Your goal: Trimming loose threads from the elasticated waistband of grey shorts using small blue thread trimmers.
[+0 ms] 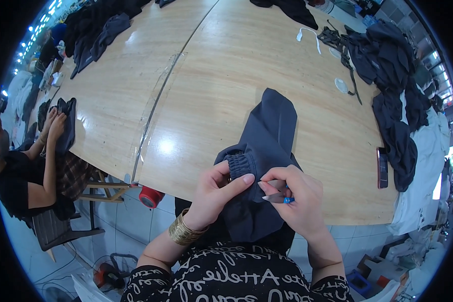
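Observation:
A dark grey garment piece (272, 121) lies over the table's near edge, with part of it hanging down in front of me. My left hand (214, 194) is closed on its gathered elastic cuff (240, 166), thumb on top. Just to the right, my right hand (299, 199) grips a small pair of thread snips (274, 198) with metal blades and a blue part. The blades point left, close to the fabric beside the cuff. Whether the tips touch the cloth, I cannot tell.
Dark garments (382, 55) are heaped along the table's right side, near a phone (382, 168). More dark cloth (98, 40) lies at the far left. A taped seam (158, 100) crosses the table (206, 100). At left, a seated co-worker's hands (55, 123) handle dark fabric.

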Action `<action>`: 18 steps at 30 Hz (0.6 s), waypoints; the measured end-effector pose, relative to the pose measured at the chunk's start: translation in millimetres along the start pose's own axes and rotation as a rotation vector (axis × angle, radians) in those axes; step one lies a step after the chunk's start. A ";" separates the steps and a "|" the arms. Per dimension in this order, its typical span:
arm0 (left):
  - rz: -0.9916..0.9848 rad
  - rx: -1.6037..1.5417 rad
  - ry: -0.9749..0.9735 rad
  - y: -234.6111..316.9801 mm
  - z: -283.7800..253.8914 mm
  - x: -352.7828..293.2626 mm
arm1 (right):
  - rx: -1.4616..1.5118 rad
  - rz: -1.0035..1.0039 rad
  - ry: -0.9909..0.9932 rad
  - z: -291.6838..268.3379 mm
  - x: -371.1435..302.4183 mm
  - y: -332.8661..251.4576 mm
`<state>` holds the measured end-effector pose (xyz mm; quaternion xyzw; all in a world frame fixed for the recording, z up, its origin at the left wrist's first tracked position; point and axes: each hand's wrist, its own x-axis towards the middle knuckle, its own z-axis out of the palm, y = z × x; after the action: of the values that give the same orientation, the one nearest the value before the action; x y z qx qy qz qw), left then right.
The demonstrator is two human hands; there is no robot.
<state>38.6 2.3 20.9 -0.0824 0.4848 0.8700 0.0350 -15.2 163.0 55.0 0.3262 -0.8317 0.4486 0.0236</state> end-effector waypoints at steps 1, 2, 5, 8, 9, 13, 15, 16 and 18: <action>0.005 0.027 -0.004 0.0 0.3 -0.5 | -0.026 -0.016 -0.013 -0.4 -0.9 0.7; 0.001 0.026 -0.007 -0.7 -0.3 -0.2 | -0.028 -0.012 -0.011 -1.1 -1.2 0.1; 0.007 0.093 -0.029 -2.9 1.2 0.8 | -0.011 0.036 -0.080 -5.0 -4.0 -2.0; -0.026 0.053 -0.007 -2.2 4.5 1.6 | 0.295 0.228 -0.078 -10.8 -8.7 2.0; -0.045 0.016 -0.004 -1.9 4.8 2.6 | 0.359 0.259 -0.030 -15.0 -10.8 4.5; -0.095 -0.016 -0.005 -2.2 6.1 4.9 | 0.356 0.316 0.011 -27.7 -17.3 6.1; -0.106 -0.035 -0.005 -2.9 8.0 5.2 | 0.259 0.321 -0.015 -30.8 -18.1 2.3; -0.116 -0.053 0.000 -3.3 8.9 5.4 | 0.138 0.265 -0.018 -29.7 -16.8 -1.6; -0.115 -0.047 -0.005 -3.8 9.3 6.0 | 0.018 0.209 -0.020 -29.3 -16.2 -2.4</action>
<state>32.2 12.0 21.4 -0.1085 0.4585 0.8780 0.0841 -8.6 192.9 68.8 0.2422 -0.8573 0.4530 -0.0346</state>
